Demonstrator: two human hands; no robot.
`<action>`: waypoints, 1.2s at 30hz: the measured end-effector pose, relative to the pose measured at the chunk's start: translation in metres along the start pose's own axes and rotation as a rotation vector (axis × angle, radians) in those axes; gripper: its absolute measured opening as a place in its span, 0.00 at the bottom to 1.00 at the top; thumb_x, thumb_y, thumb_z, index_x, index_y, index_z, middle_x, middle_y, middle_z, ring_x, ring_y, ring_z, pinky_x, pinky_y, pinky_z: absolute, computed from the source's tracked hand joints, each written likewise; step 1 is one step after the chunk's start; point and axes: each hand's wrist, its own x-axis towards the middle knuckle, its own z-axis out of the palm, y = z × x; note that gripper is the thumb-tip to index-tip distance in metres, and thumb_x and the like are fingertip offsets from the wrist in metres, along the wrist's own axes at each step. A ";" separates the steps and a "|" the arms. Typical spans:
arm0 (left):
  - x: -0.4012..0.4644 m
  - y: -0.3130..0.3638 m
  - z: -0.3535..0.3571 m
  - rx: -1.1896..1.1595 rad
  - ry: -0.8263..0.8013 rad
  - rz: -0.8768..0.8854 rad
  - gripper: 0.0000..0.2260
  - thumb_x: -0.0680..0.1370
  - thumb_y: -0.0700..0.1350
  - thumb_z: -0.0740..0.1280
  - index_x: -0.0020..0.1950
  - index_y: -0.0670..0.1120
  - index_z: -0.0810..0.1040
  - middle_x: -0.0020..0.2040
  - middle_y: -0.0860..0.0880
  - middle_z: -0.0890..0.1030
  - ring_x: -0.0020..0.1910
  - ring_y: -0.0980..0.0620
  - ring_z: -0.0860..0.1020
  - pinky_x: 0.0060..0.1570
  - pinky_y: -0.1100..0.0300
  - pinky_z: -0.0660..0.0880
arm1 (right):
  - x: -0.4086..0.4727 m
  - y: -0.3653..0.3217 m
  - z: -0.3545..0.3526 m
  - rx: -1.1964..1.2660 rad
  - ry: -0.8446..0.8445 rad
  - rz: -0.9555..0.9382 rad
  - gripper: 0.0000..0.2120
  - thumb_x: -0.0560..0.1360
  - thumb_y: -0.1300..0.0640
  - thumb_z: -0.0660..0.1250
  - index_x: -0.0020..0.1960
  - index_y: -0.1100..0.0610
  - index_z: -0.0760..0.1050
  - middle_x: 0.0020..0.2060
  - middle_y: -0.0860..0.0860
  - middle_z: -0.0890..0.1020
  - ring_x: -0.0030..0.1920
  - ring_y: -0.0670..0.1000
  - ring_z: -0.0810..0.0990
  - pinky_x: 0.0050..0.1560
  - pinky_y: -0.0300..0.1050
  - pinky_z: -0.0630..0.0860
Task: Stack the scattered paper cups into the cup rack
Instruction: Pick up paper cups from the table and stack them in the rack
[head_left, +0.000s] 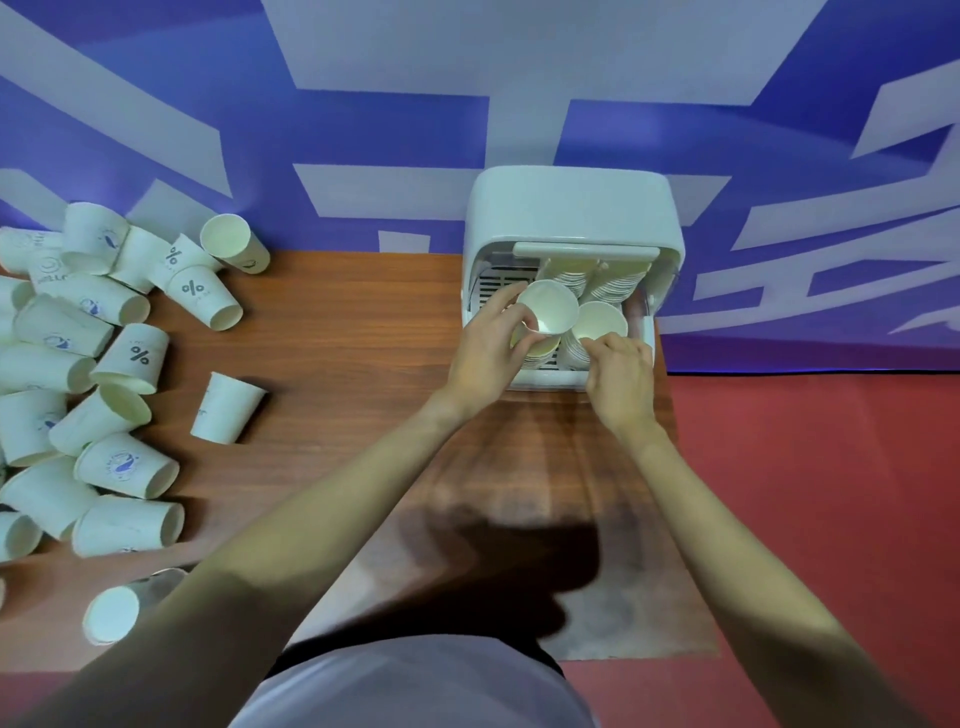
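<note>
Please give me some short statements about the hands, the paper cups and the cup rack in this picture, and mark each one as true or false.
1. The left hand holds a paper cup over the white cup rack. True.
2. The right hand rests flat on the wooden table. False: it is at the front right stack of cups in the rack.
3. The scattered cups lie to the left of the rack. True.
4. The rack holds no cups yet. False: several stacks already stand in it.
5. All scattered cups are upright. False: most lie on their sides.
</note>
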 end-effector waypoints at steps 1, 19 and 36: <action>0.000 -0.002 0.003 0.022 -0.032 -0.017 0.05 0.74 0.40 0.70 0.45 0.38 0.78 0.66 0.42 0.74 0.63 0.45 0.75 0.58 0.57 0.72 | 0.000 0.000 0.000 -0.002 -0.002 -0.003 0.16 0.73 0.71 0.61 0.55 0.60 0.80 0.40 0.57 0.79 0.43 0.59 0.77 0.55 0.49 0.65; -0.062 -0.041 -0.048 0.233 -0.050 -0.218 0.19 0.78 0.44 0.64 0.69 0.42 0.70 0.72 0.41 0.66 0.72 0.43 0.64 0.72 0.53 0.61 | -0.025 -0.072 -0.016 0.194 0.056 -0.143 0.16 0.75 0.64 0.63 0.62 0.63 0.73 0.55 0.59 0.77 0.56 0.61 0.74 0.61 0.53 0.67; -0.238 -0.176 -0.276 0.448 0.349 -0.825 0.17 0.72 0.37 0.66 0.60 0.34 0.74 0.58 0.35 0.76 0.57 0.36 0.73 0.58 0.47 0.69 | -0.039 -0.356 0.051 0.196 -0.681 -0.504 0.25 0.81 0.61 0.55 0.76 0.63 0.53 0.72 0.58 0.62 0.73 0.57 0.62 0.70 0.45 0.58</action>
